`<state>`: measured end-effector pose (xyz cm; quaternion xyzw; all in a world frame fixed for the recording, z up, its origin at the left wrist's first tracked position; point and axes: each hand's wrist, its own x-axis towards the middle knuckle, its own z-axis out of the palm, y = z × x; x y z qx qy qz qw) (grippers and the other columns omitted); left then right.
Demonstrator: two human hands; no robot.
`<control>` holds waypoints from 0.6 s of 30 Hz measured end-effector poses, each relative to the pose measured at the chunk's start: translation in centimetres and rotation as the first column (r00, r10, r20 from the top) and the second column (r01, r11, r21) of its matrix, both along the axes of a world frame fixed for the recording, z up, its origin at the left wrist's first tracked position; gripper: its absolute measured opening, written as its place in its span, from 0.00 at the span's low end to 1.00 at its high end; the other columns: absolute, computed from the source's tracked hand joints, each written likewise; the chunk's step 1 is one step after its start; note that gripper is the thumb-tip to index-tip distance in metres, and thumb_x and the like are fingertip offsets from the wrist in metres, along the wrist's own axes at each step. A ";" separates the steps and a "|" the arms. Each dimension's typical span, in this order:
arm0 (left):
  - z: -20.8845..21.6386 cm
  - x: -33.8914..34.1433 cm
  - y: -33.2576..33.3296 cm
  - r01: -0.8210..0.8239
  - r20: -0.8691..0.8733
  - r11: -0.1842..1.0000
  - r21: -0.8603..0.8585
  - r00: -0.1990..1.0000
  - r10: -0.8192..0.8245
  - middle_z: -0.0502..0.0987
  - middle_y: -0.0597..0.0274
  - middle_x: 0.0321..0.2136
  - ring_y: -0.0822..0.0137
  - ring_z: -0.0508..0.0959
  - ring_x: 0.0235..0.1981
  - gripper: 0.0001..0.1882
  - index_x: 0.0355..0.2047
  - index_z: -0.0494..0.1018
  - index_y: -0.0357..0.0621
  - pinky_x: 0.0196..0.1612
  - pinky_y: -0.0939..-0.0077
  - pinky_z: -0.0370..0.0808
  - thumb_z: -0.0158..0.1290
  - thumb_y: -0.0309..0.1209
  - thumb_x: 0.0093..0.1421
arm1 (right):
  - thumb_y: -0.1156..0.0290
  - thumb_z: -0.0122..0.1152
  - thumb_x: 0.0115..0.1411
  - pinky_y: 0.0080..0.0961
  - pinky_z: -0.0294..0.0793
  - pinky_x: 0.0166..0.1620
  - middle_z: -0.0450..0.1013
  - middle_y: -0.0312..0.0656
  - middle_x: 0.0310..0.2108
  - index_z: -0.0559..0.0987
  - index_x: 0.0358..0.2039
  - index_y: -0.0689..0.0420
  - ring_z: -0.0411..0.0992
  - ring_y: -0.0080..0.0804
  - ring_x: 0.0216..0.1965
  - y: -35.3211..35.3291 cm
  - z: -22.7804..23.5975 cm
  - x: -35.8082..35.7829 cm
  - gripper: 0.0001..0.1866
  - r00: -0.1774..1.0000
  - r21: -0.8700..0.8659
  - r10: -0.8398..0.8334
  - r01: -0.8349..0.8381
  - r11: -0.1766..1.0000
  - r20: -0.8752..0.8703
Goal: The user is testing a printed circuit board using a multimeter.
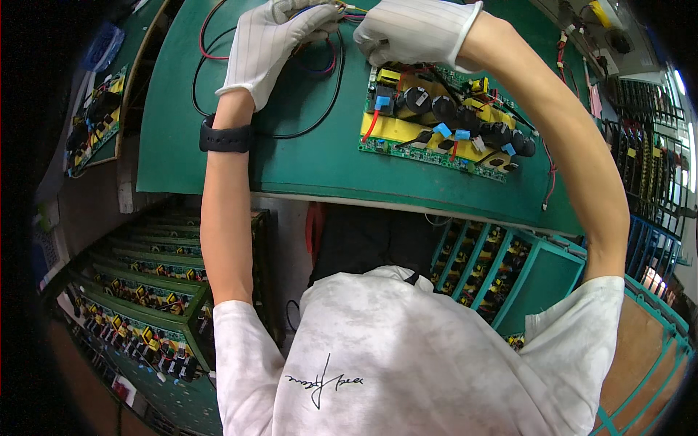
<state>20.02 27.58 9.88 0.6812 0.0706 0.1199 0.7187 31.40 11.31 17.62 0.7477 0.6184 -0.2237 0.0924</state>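
At the far side of the green bench, my left hand (269, 43) and my right hand (414, 33) work close together in white striped gloves. Thin coloured wires (352, 14) run across the small gap between them. The left fingers pinch these wires; the right hand is curled closed over their other end, its fingertips mostly hidden. A black cable (340, 91) and a red wire (203, 40) loop around the left hand onto the bench. Just below my right hand lies a green circuit board (392, 129) with black capacitors, yellow parts, blue pieces and red leads.
The green bench top (305, 163) ends in front of my body. Racks of circuit boards stand below it at left (145, 291) and right (480, 269). Another board (98, 120) sits at the far left. Loose wires (550, 174) lie right of the main board.
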 end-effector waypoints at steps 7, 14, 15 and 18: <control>-2.8 -1.0 1.6 0.091 0.037 0.970 0.226 0.994 -0.102 0.86 0.58 0.43 0.71 0.85 0.42 0.14 0.50 0.82 0.36 0.45 0.77 0.83 0.60 0.32 0.68 | 0.65 0.61 0.68 0.30 0.79 0.48 0.82 0.45 0.43 0.84 0.49 0.58 0.81 0.33 0.44 -9.4 1.1 -2.3 0.14 0.958 0.670 -0.253 0.278 0.689 -0.136; -2.0 -0.7 0.1 -0.024 0.267 0.648 0.761 0.922 -0.281 0.85 0.58 0.33 0.64 0.83 0.31 0.09 0.41 0.85 0.44 0.35 0.77 0.77 0.65 0.28 0.59 | 0.70 0.57 0.73 0.30 0.79 0.54 0.81 0.47 0.44 0.82 0.51 0.67 0.81 0.32 0.46 -24.6 -4.2 -11.8 0.14 0.431 0.722 -0.706 0.672 -0.164 -0.562; -1.5 -0.7 -0.5 -0.052 0.260 0.558 0.828 0.917 -0.301 0.84 0.58 0.33 0.55 0.83 0.33 0.08 0.38 0.84 0.42 0.35 0.72 0.79 0.64 0.26 0.57 | 0.70 0.57 0.73 0.29 0.80 0.53 0.81 0.48 0.44 0.81 0.51 0.67 0.81 0.33 0.45 -26.1 -5.7 -12.8 0.15 0.386 0.692 -0.678 0.676 -0.253 -0.626; -0.4 -0.1 -0.5 0.007 0.197 0.398 0.917 0.861 -0.469 0.85 0.56 0.40 0.58 0.85 0.40 0.13 0.45 0.84 0.39 0.44 0.72 0.82 0.60 0.19 0.60 | 0.68 0.56 0.73 0.27 0.81 0.47 0.81 0.50 0.44 0.79 0.52 0.68 0.81 0.34 0.43 -28.5 -8.9 -15.1 0.16 0.232 0.558 -0.575 0.669 -0.490 -0.784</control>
